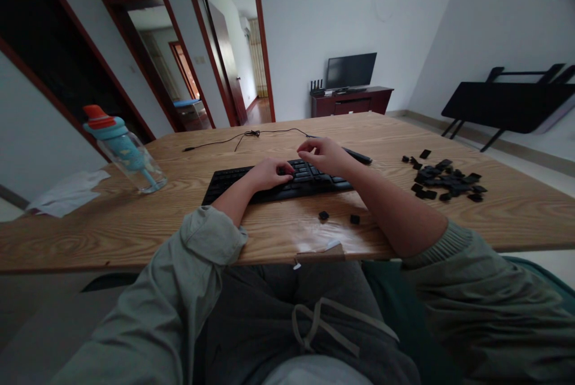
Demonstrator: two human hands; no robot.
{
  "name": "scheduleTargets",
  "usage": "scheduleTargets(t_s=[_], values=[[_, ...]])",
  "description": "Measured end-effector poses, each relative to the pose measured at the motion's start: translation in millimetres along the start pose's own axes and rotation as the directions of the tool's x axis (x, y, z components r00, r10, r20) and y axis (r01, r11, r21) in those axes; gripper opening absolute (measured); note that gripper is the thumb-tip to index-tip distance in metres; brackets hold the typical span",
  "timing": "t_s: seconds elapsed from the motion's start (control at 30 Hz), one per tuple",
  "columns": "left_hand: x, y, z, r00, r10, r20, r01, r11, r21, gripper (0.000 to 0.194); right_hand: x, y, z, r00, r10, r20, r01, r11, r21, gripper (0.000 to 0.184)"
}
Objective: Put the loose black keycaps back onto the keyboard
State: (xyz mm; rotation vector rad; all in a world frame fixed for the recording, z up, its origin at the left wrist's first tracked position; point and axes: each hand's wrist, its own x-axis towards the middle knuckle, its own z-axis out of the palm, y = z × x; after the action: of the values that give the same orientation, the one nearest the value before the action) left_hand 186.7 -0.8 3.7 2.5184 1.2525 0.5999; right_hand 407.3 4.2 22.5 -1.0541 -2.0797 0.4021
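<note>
A black keyboard (233, 182) lies across the middle of the wooden table (135, 229). My left hand (268, 174) rests on its middle keys with the fingers curled and pressed down. My right hand (324, 154) hovers just above the keyboard's right half, fingertips pinched together; what they hold, if anything, is too small to make out. Two loose black keycaps (323, 215) (354, 218) lie on the table in front of the keyboard. A heap of several black keycaps (444, 181) sits to the right, apart from both hands.
A clear bottle with a teal and orange lid (123, 148) stands at the left, beside white paper (67, 192). The keyboard's cable (245, 134) trails behind it. A clear plastic sheet (314, 238) lies at the table's near edge. A folded black table (507, 103) leans at the right wall.
</note>
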Motion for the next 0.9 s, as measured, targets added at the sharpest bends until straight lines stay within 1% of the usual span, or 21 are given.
scheduleTargets(t_s=[0.1, 0.2, 0.27, 0.33, 0.43, 0.53, 0.6, 0.63, 0.67, 0.7, 0.77, 0.8, 0.83, 0.9], values=[[-0.1, 1.7, -2.0, 0.997, 0.068, 0.034, -0.071, 0.992, 0.107, 0.02, 0.2, 1.1, 0.7, 1.0, -0.005, -0.006, 0.005, 1.0, -0.017, 0.019], [-1.2, 6.1, -3.8, 0.981, 0.164, 0.1, -0.184, 0.953, 0.239, 0.021, -1.2, 1.8, 1.1, 1.0, -0.026, -0.005, 0.026, 0.999, -0.033, 0.019], [-1.9, 8.0, -3.6, 0.974, 0.197, 0.109, -0.222, 0.929, 0.297, 0.023, -2.6, 1.5, -0.3, 0.998, -0.053, -0.024, 0.052, 0.998, -0.042, 0.018], [-2.2, 7.1, -2.0, 0.975, 0.202, 0.094, -0.221, 0.926, 0.307, 0.024, -3.4, -0.2, -4.9, 0.993, -0.085, -0.084, 0.082, 0.996, -0.037, 0.016], [-2.0, 1.7, 1.9, 0.984, 0.17, 0.056, -0.179, 0.95, 0.256, 0.023, -2.6, -6.0, -21.7, 0.961, -0.092, -0.259, 0.101, 0.995, 0.022, 0.015], [-2.1, -3.6, 5.3, 0.994, 0.102, 0.038, -0.108, 0.973, 0.205, 0.026, -4.6, -16.2, -53.0, 0.895, -0.057, -0.443, 0.123, 0.985, 0.121, 0.013], [-3.2, -4.9, 6.1, 0.996, 0.087, 0.036, -0.092, 0.977, 0.192, 0.027, -13.4, -25.5, -80.8, 0.851, -0.044, -0.523, 0.152, 0.974, 0.166, 0.014], [-4.3, -4.7, 5.6, 0.995, 0.092, 0.026, -0.095, 0.978, 0.184, 0.027, -21.2, -30.6, -95.9, 0.829, -0.051, -0.557, 0.162, 0.975, 0.151, 0.014], [-5.7, -4.1, 4.5, 0.995, 0.098, 0.005, -0.097, 0.98, 0.171, 0.028, -31.4, -35.5, -111.3, 0.813, -0.05, -0.58, 0.147, 0.982, 0.121, 0.015], [-7.3, -3.1, 2.7, 0.995, 0.1, -0.024, -0.096, 0.984, 0.148, 0.029, -43.8, -39.8, -126.4, 0.814, -0.046, -0.579, 0.11, 0.991, 0.077, 0.02], [-10.9, -0.4, -2.2, 0.992, 0.093, -0.085, -0.084, 0.991, 0.099, 0.032, -73.4, -43.7, -154.6, 0.853, -0.021, -0.522, 0.013, 1.0, -0.02, 0.034], [-12.6, 1.2, -4.7, 0.99, 0.09, -0.107, -0.081, 0.993, 0.086, 0.034, -89.1, -42.2, -167.1, 0.858, -0.002, -0.514, -0.036, 0.997, -0.065, 0.038], [-14.1, 2.7, -6.9, 0.989, 0.091, -0.115, -0.081, 0.993, 0.085, 0.035, -104.6, -38.1, -178.4, 0.858, 0.03, -0.513, -0.095, 0.99, -0.101, 0.04], [-15.8, 5.4, -9.5, 0.991, 0.097, -0.088, -0.087, 0.99, 0.114, 0.038, -133.2, -22.2, -197.2, 0.891, 0.137, -0.432, -0.251, 0.943, -0.219, 0.051]])
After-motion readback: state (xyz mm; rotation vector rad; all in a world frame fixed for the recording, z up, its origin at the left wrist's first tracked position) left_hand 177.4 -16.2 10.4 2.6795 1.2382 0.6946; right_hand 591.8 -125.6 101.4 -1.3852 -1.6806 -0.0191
